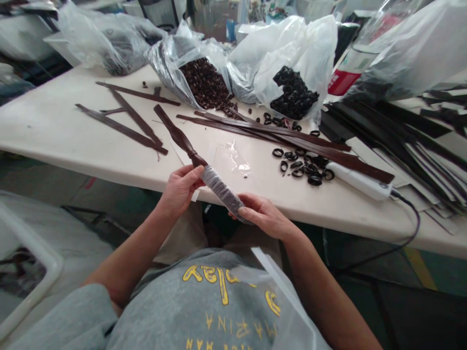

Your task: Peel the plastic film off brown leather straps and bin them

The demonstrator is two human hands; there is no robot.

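Observation:
Between my hands, at the table's front edge, slants a dark brown leather strap (175, 130). Its nearer part sits inside a cloudy plastic sleeve (221, 187), while the far end sticks out bare, with a narrow band around it. My left hand (179, 190) pinches the strap where the sleeve begins. Lower down, my right hand (263, 214) grips the sleeved end between thumb and fingers. Several loose brown straps (126, 127) lie to the left, and more long straps (277, 132) are stacked beyond my right hand. A clear plastic sheet (231, 158) rests just past the held strap.
Plastic bags hold small brown pieces (206, 80) and black loops (294, 92). Loose black loops (310, 167) lie near a white corded device (359, 181). A bottle with a red label (343, 81) and dark strips (397, 141) occupy the right. A white bin (54, 265) stands lower left.

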